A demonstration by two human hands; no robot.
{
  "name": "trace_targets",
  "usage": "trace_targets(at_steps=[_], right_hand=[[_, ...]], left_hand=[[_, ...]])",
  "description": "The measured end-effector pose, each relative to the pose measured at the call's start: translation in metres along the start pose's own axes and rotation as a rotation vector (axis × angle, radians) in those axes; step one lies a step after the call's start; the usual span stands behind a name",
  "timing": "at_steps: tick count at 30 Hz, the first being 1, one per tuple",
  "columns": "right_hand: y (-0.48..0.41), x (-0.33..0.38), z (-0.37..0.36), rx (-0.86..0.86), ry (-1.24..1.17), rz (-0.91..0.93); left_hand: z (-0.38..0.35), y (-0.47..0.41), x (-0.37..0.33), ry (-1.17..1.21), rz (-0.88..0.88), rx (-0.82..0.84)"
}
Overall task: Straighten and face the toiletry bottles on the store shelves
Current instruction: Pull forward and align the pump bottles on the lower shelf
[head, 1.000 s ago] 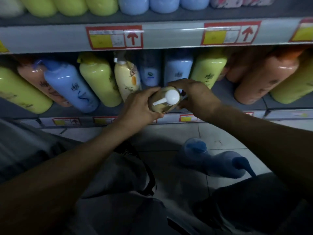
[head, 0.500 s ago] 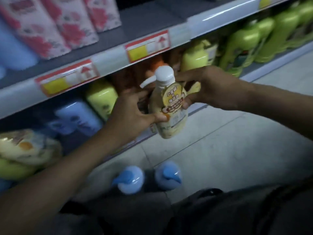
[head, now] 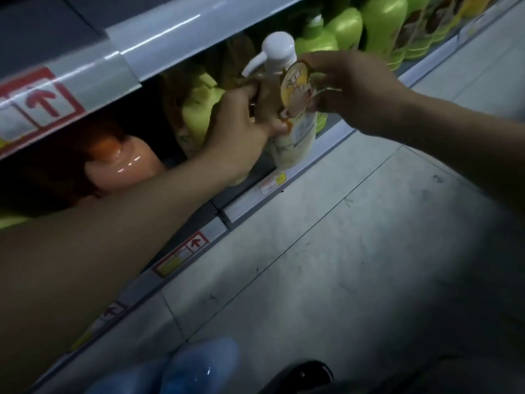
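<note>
Subject: one cream pump bottle (head: 294, 137) with a white pump head (head: 277, 54), held in the air in front of the lower shelf (head: 244, 206), clear of the shelf surface and roughly upright, leaning slightly. Its round yellow label faces the camera.

Left hand (head: 241, 129): fingers wrapped around the neck and upper body of the bottle from the shelf side, thumb pressed on the front. Closed firmly on it.

Right hand (head: 349, 89): fingertips pinched on the upper edge of the label area, just below the pump head. Closed on the bottle, lighter contact than the left by appearance.

Surroundings: green bottles (head: 380, 27) stand in a row further along the shelf. An orange bottle (head: 125, 163) lies or leans under the left forearm; its exact pose cannot be determined in the dim light. Two blue bottles (head: 184, 368) stand on the floor (head: 341, 251) near the bottom edge of the view.

Assessment: the bottle is not yet placed; the step in hand appears to be checking its facing before setting it in.

Risks:
- The nozzle projects sideways and could catch the upper shelf rail (head: 159, 29) on insertion, twisting the bottle out of facing
- The left forearm lies close over the orange bottle and could push it further off line
- The view is blurred and dark, so a gap may be misjudged and neighbouring bottles toppled
- The floor bottles sit near the person's legs and could be kicked over
</note>
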State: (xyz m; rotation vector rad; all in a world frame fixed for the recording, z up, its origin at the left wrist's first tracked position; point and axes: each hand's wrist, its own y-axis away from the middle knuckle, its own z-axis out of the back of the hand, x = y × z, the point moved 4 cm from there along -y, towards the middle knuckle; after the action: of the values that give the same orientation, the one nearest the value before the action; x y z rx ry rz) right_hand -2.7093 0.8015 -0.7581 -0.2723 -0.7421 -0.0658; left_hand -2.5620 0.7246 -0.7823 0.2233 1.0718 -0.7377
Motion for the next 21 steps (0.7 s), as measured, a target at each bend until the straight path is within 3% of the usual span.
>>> trace_targets(at_steps=[4,10,14,21], right_hand=[[-0.018,-0.031,-0.012,-0.07,-0.034,-0.041],[-0.027,-0.073,-0.04,-0.159,-0.105,-0.153],[-0.039,-0.076,-0.049,-0.215,-0.097,-0.139],[-0.054,-0.068,-0.061,-0.272,0.032,-0.091]], left_hand=[[-0.018,-0.021,0.012,-0.002,0.035,-0.073],[-0.03,-0.032,0.025,-0.304,-0.006,-0.193],[-0.032,-0.036,0.022,-0.384,-0.048,-0.349],[-0.032,-0.046,0.033,-0.4,-0.028,-0.468]])
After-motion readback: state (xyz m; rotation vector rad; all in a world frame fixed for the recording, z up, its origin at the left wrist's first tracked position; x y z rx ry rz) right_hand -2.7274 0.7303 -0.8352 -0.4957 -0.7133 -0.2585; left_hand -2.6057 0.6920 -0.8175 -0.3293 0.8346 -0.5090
